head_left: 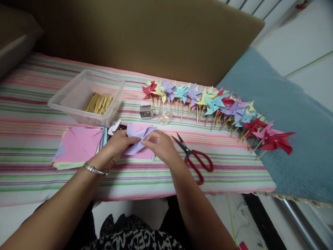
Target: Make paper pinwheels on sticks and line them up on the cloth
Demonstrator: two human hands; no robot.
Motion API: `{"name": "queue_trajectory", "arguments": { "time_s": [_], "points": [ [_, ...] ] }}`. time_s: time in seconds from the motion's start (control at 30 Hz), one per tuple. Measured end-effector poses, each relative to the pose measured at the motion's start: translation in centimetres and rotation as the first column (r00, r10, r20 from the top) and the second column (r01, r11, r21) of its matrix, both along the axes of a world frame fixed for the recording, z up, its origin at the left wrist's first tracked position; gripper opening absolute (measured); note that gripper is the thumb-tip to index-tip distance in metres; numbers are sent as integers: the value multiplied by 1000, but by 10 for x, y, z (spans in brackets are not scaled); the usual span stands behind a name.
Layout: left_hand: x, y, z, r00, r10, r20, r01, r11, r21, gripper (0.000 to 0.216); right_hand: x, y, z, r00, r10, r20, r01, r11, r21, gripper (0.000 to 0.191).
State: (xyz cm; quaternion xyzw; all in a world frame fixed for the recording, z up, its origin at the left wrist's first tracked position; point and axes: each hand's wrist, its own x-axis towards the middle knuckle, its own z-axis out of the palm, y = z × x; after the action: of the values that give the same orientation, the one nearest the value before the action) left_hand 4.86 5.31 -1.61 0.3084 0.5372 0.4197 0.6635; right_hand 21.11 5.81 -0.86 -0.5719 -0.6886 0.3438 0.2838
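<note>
My left hand (118, 144) and my right hand (160, 145) meet over a lilac paper pinwheel piece (139, 137), both pinching its folded flaps at the middle. It lies on a pink sheet on the striped cloth (39, 104). A stack of coloured paper squares (78, 146), pink on top, sits just left of my left hand. Red-handled scissors (195, 159) lie just right of my right hand, blades open.
A clear plastic box (87, 97) holding wooden sticks stands at the back left. A small box of pins (145, 111) and a small clear cup (164, 116) sit behind my hands. A long row of finished pinwheels (215, 106) runs right onto a blue cushion (293, 128).
</note>
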Motion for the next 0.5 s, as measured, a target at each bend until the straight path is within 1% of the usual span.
{"name": "queue_trajectory", "arguments": {
  "time_s": [0.07,0.13,0.17,0.23,0.3,0.33,0.43,0.5],
  "points": [
    [-2,1,-1,996,-26,-87,27,1000,8,16,9,1,8,998,-57,-25,58,998,33,12],
    [-3,1,-5,984,-103,-143,108,994,22,17,15,1,15,995,-96,-38,99,991,89,24],
    [-4,0,-7,975,-154,-157,161,987,30,18,17,0,17,997,-71,-31,74,993,95,30],
    [-4,-1,-10,952,-246,-180,259,965,50,18,16,-3,18,998,57,-3,-57,997,54,32],
    [-4,-2,-12,933,-291,-209,311,948,68,17,13,-6,15,983,181,28,-180,984,-10,24],
    [-3,-2,-12,927,-300,-226,323,944,73,16,12,-7,14,976,212,45,-210,977,-31,19],
    [-3,-2,-11,922,-300,-244,327,942,79,15,9,-9,10,973,208,103,-203,978,-55,8],
    [-2,-2,-11,926,-302,-225,327,941,83,15,10,-8,11,972,199,123,-192,979,-67,6]
  ]
}}
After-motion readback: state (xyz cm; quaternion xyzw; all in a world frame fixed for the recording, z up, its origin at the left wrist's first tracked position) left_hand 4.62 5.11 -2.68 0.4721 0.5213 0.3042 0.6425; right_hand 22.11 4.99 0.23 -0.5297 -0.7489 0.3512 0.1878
